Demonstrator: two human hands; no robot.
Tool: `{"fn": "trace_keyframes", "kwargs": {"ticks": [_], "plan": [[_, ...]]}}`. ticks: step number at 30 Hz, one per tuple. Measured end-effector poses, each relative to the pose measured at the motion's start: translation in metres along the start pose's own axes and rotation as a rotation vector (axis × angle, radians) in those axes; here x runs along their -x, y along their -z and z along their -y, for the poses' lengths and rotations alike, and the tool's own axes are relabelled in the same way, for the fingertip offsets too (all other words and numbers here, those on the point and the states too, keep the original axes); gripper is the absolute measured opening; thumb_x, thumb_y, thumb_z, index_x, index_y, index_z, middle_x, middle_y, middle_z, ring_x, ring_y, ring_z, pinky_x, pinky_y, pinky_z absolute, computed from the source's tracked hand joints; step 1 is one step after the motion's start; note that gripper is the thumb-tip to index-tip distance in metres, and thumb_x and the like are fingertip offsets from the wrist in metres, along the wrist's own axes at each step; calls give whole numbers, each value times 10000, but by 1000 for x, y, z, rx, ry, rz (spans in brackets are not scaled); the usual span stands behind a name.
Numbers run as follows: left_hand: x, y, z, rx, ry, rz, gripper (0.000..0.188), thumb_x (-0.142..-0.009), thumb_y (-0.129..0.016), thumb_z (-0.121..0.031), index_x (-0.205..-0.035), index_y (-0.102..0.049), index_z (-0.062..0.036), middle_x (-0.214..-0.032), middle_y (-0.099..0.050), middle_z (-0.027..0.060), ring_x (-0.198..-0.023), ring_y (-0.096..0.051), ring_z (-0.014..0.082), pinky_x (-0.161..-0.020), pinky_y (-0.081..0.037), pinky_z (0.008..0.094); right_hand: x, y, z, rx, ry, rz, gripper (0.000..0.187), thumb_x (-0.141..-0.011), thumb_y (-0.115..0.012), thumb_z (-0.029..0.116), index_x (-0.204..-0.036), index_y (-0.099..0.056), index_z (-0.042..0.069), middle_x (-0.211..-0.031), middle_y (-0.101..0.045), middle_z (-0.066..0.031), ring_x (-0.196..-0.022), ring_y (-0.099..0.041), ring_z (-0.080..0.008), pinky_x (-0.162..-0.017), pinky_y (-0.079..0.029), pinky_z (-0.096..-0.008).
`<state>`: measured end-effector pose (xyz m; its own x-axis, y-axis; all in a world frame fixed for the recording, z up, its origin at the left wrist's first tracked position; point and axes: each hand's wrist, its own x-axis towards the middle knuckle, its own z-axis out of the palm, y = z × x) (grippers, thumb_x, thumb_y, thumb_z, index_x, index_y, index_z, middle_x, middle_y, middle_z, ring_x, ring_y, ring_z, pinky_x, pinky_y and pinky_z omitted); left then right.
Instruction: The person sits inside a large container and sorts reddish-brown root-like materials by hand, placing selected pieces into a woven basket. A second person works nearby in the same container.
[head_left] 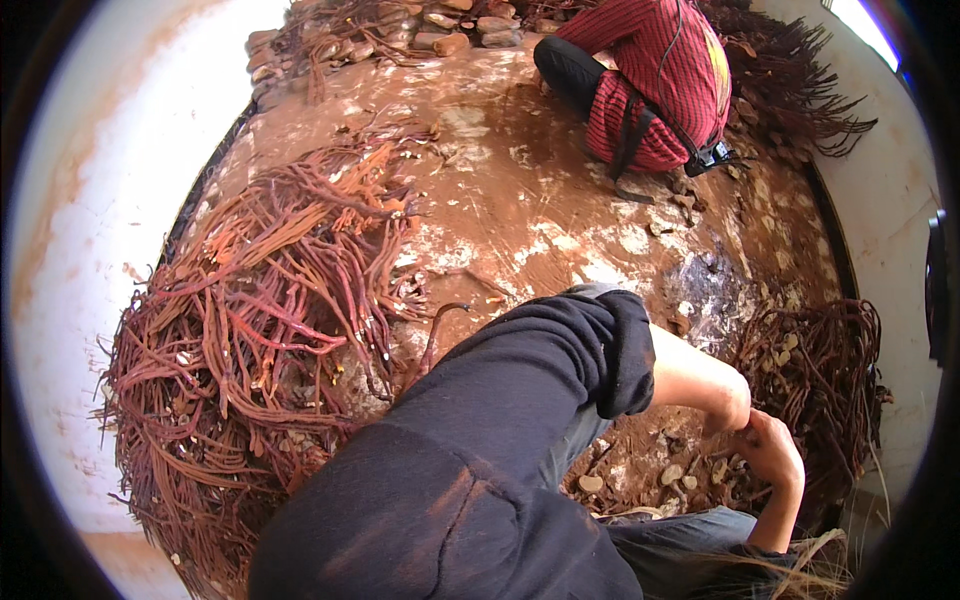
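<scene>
My left arm reaches across to the right, its dark sleeve pushed up to the elbow. My left hand (728, 412) is bent down at the wrist, with its fingers mostly turned under and out of sight. Against it, my right hand (777, 455) is closed, fingers curled in a pinch. Whatever lies between the two hands is hidden. Right beside them is a pile of long, thin, dark brown roots (840, 350). Below the hands, pale flat cut pieces (672, 474) lie scattered on the soil-covered floor.
At the left a large heap of long reddish roots (250, 310) leans toward the white wall (90, 200). Another person (655, 90) in a red striped top sits at the far right. Behind them are more roots (790, 80) and a row of thick brown chunks (490, 30).
</scene>
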<state>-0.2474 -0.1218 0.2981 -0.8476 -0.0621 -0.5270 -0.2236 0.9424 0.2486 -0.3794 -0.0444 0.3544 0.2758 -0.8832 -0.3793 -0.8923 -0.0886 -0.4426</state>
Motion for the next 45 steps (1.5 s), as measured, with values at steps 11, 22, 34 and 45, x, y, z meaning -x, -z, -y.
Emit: {"fn": "trace_keyframes", "kwargs": {"ticks": [11, 22, 34, 45], "plan": [[-6, 4, 0, -75, -30, -25, 219, -714, -700, -216, -858, -700, -51, -834, -679, 107, -775, -641, 254, -671, -506, 367, 4, -2, -8, 129, 48, -14, 153, -719, -653, 142, -818, -665, 26, -763, -614, -193, -760, -600, -372, -662, -477, -426], [6, 6, -3, -78, -33, -15, 214, -696, -703, -207, -852, -700, -61, -816, -677, 107, -744, -638, 252, -669, -506, 368, 2, -7, -11, 252, 26, 74, 161, -748, -618, 155, -836, -616, 20, -814, -622, -203, -823, -604, -377, -706, -487, -432], [10, 1, 4, -40, -13, -59, 271, -746, -703, -248, -886, -646, -23, -843, -660, 168, -815, -648, 312, -712, -523, 404, -1, -15, -22, 236, -39, 99, 237, -798, -593, 242, -920, -620, 41, -861, -638, -191, -842, -606, -373, -723, -478, -451], [32, 0, -6, -74, -74, -42, 346, -754, -705, -275, -981, -601, -36, -880, -656, 156, -861, -635, 340, -729, -516, 436, 45, -42, -30, 191, -154, 234, 246, -808, -575, 234, -959, -626, 45, -873, -649, -184, -863, -622, -356, -760, -487, -447]]}}
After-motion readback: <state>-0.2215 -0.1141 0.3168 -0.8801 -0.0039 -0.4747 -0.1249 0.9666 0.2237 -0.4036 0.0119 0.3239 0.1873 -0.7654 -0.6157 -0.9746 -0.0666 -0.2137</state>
